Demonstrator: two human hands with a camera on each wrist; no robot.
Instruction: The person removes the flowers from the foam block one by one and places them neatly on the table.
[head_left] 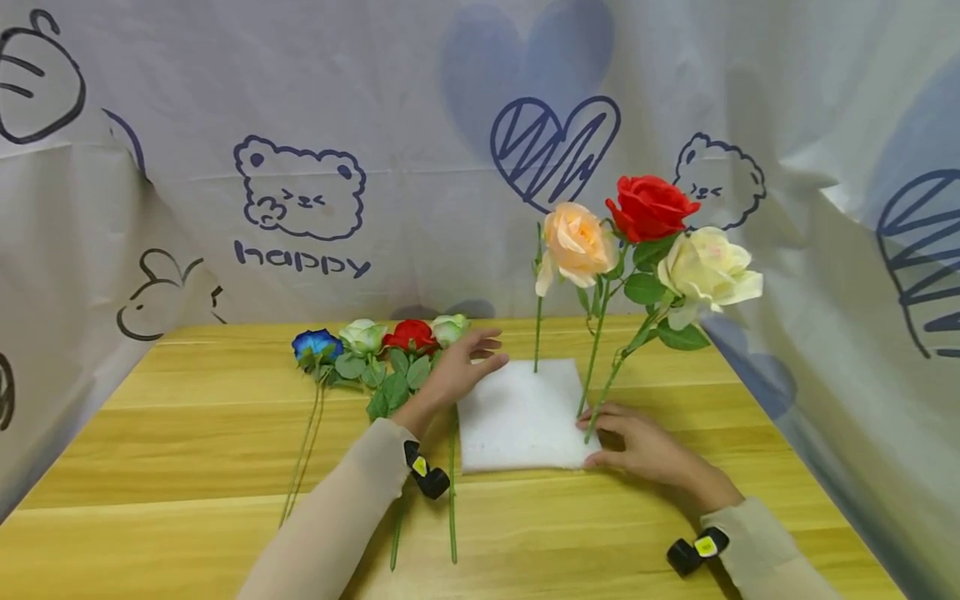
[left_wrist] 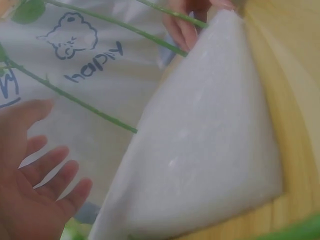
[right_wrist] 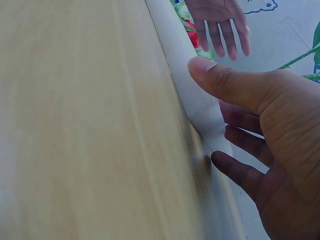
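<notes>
A white foam block [head_left: 517, 425] lies on the table. Three artificial roses rise from it: a peach rose [head_left: 576, 242], a red rose [head_left: 651, 208] and a cream rose [head_left: 711, 275], two of their stems close to the right edge. My right hand [head_left: 645, 446] holds the block's near right corner, thumb [right_wrist: 202, 66] along the near edge and fingers at the side. Over the block's far left edge, my left hand [head_left: 459, 367] hovers with fingers spread and nothing in them; its palm [left_wrist: 30, 195] shows in the left wrist view.
Left of the block lie a blue rose [head_left: 317, 346], a pale green rose [head_left: 363, 336], another red rose [head_left: 410, 335] and a second pale rose [head_left: 450, 329], stems toward the near edge. A printed cloth [head_left: 420, 233] hangs behind the wooden table [head_left: 187, 450].
</notes>
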